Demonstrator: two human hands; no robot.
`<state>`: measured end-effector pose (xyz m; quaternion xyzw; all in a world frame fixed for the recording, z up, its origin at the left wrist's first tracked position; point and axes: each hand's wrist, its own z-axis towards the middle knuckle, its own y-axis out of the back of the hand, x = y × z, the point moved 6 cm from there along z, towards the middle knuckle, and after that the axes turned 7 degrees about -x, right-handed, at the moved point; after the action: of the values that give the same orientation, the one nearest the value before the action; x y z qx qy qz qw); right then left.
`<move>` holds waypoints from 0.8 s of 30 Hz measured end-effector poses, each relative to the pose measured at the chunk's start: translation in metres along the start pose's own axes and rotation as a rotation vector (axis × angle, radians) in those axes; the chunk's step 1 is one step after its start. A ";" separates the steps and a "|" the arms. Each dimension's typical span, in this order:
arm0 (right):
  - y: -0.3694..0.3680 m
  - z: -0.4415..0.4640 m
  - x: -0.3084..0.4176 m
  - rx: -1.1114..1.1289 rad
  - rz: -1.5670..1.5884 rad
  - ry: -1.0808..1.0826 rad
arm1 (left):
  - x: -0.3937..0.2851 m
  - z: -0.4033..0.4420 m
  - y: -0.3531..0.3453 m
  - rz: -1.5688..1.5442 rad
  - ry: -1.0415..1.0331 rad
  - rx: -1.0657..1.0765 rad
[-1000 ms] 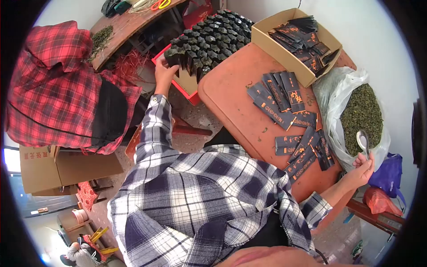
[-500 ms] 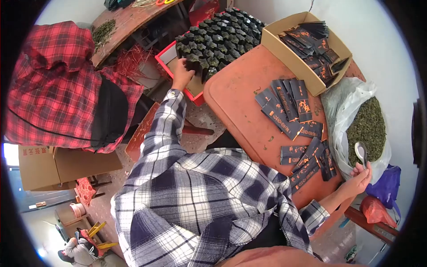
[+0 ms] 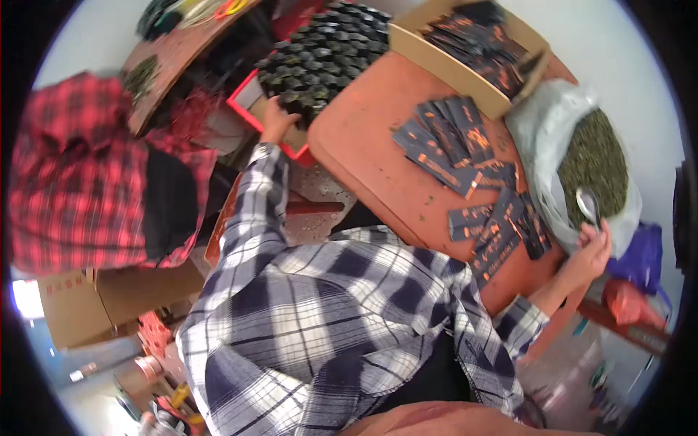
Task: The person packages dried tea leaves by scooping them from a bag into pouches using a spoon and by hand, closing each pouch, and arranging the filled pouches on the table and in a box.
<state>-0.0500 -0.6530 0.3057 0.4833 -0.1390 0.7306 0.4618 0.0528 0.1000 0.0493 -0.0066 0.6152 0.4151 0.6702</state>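
My left hand (image 3: 278, 120) is at the near left corner of a red tray (image 3: 244, 103). Its thumb and fingers close around the edge of a black packet there, partly hidden by the hand. Rows of black packets (image 3: 327, 54), upright with dark leafy tops, crowd the tray. On the right, my right hand (image 3: 595, 251) grips a metal spoon (image 3: 586, 202) by its handle. The spoon's bowl is over a clear plastic bag (image 3: 538, 142) of dried green leaf (image 3: 596, 160). Flat black packets with orange print (image 3: 451, 134) lie on the table beside it.
The red-brown table (image 3: 371, 123) carries a cardboard box (image 3: 502, 102) of more black packets. A person in a red plaid top (image 3: 87, 196) sits at the left, near another table (image 3: 185, 47). Purple (image 3: 640, 251) and red (image 3: 631, 304) bags are at the right.
The view has shifted, so the table and tray sit higher and further left. My left hand stays at the tray corner; my right hand still holds the spoon over the leaf.
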 end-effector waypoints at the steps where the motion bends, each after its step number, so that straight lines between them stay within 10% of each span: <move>1: 0.000 -0.001 -0.001 -0.012 -0.004 -0.017 | -0.007 -0.002 0.002 0.055 -0.020 -0.004; 10: 0.001 0.001 0.003 -0.035 0.205 0.041 | -0.155 -0.074 0.040 0.199 -0.296 -0.356; 15: 0.000 -0.005 0.010 -0.076 0.194 0.103 | -0.269 -0.108 -0.035 -0.389 -0.299 0.128; 24: -0.005 -0.013 0.017 -0.049 0.253 0.149 | -0.466 -0.275 -0.123 -0.244 -1.151 0.784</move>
<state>-0.0553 -0.6323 0.3119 0.3949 -0.1820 0.8133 0.3867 -0.0555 -0.3792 0.3077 0.3869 0.2622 0.0227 0.8837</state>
